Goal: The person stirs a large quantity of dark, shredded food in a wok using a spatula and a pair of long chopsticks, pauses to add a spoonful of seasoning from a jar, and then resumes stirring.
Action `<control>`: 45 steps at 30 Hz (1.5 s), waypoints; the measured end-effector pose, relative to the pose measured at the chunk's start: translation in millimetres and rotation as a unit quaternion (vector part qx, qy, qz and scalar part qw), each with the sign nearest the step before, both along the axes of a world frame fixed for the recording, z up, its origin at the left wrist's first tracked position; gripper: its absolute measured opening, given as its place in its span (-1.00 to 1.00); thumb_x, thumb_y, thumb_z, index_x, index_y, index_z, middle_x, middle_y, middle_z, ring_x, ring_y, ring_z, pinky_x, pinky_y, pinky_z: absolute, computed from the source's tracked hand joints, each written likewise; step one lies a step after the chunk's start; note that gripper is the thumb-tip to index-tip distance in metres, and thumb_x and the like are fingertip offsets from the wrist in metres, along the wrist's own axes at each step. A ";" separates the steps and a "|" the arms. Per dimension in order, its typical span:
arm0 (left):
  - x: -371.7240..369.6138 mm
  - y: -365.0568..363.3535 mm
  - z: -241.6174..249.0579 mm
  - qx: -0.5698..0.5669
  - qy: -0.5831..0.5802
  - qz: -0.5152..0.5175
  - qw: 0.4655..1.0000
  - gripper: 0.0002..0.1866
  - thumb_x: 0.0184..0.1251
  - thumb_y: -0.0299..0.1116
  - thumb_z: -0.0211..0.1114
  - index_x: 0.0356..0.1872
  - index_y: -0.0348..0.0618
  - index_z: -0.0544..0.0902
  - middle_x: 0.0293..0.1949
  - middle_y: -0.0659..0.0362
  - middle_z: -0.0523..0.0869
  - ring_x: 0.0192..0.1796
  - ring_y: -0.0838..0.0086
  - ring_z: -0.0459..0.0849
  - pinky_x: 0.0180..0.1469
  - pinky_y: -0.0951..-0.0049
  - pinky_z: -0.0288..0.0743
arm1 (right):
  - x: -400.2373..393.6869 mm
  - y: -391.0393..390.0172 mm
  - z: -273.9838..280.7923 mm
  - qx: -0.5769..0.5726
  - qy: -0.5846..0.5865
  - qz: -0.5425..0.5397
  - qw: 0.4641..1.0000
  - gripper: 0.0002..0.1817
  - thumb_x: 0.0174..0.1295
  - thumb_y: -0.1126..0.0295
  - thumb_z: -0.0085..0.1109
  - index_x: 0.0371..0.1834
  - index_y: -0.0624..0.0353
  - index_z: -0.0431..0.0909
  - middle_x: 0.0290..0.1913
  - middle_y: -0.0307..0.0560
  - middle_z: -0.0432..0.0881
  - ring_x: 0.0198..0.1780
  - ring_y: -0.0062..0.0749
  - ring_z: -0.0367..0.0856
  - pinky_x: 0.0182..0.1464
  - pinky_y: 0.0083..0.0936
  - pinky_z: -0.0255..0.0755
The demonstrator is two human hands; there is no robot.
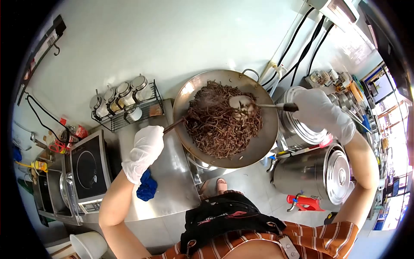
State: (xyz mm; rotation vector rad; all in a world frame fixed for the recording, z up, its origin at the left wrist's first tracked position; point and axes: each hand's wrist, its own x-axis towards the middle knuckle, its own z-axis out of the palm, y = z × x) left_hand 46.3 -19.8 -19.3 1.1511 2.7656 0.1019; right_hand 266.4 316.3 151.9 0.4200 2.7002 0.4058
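Note:
A large steel wok (263, 142) holds a heap of brown stir-fried strips (220, 123). My left hand (144, 149), in a white glove, grips the wok's dark handle (174, 125) at its left side. My right hand (317, 108), also gloved, is closed around the black grip of a metal ladle (242, 103) whose bowl rests on top of the food near the wok's middle. A little steam rises off the food.
A wire rack with several lidded seasoning jars (125, 101) stands at the back left. An induction hob (88, 168) sits left on the steel counter (172, 181), with a blue cloth (147, 187) near my forearm. Lidded steel pots (332, 172) stand on the right, cables (302, 47) behind.

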 end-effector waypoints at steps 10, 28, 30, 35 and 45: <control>-26.5 1.8 29.3 -0.086 -0.054 -0.006 0.995 -0.80 0.25 -0.34 0.19 -0.24 -0.13 0.74 -0.37 -0.08 0.71 -0.25 0.03 0.69 -0.16 0.10 0.53 | -20.3 46.0 -54.6 -0.227 -0.285 -0.276 0.889 -0.59 0.15 0.11 0.24 -0.60 0.30 0.56 -0.70 -0.20 0.46 -0.67 -0.40 0.43 -0.55 -0.45 0.35; 50.0 23.1 -64.8 0.248 -0.182 0.076 0.948 -0.70 0.30 -0.34 0.17 -0.02 -0.24 0.66 -0.28 -0.21 0.66 -0.20 -0.05 0.66 -0.14 0.15 0.52 | 39.8 -33.3 -205.1 -0.596 0.181 -0.423 0.658 -0.74 0.21 0.27 0.28 -0.37 0.26 0.51 -0.62 -0.28 0.44 -0.68 -0.60 0.32 -0.64 -0.57 0.14; 54.5 22.2 -62.0 0.254 -0.205 0.095 0.940 -0.70 0.31 -0.35 0.17 0.00 -0.24 0.65 -0.31 -0.20 0.66 -0.26 -0.02 0.67 -0.17 0.18 0.52 | 43.4 -34.4 -198.8 -0.554 0.193 -0.405 0.702 -0.73 0.22 0.25 0.27 -0.36 0.27 0.52 -0.60 -0.25 0.47 -0.64 -0.57 0.37 -0.58 -0.55 0.21; 65.6 17.8 -52.6 0.289 -0.253 0.138 0.913 -0.68 0.36 -0.39 0.18 0.09 -0.23 0.61 -0.50 -0.06 0.66 -0.48 0.26 0.65 -0.34 0.34 0.50 | 55.6 -36.6 -187.8 -0.483 0.247 -0.333 0.771 -0.65 0.20 0.21 0.25 -0.25 0.35 0.55 -0.58 -0.07 0.52 -0.50 -0.36 0.51 -0.36 -0.39 0.38; 83.7 12.7 -18.3 0.401 -0.326 0.166 0.840 -0.68 0.43 -0.51 0.11 0.16 -0.26 0.58 -0.59 0.32 0.48 -0.55 0.68 0.39 -0.43 0.63 0.35 | 65.5 -45.2 -156.7 -0.413 0.329 -0.251 0.811 -0.64 0.16 0.24 0.28 -0.23 0.39 0.53 -0.56 0.19 0.52 -0.45 -0.08 0.57 -0.30 -0.31 0.42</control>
